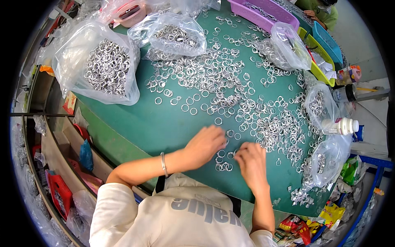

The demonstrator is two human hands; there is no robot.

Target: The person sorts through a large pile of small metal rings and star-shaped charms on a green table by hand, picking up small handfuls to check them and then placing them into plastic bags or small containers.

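Silver-coloured rings (222, 78) lie loose in wide heaps across the green tabletop (164, 125). My left hand (207, 142), a bangle (163, 164) on its wrist, hovers low over the near part with fingers curled together. It is slightly blurred, and what its fingertips hold is hidden. Close to its right, my right hand (252, 160) has its fingers bent down and pinched at a ring (235, 153). Between the hands and my body sits a small cluster of rings (223, 166). A few single rings (230, 133) lie just beyond my fingertips.
Clear plastic bags of rings stand at the far left (68, 61), back (199, 35) and right (345, 144). Purple (284, 18), yellow-green (327, 78) and blue (329, 41) baskets line the back right. A white bottle (343, 126) lies at the right edge. Another person (327, 16) sits beyond.
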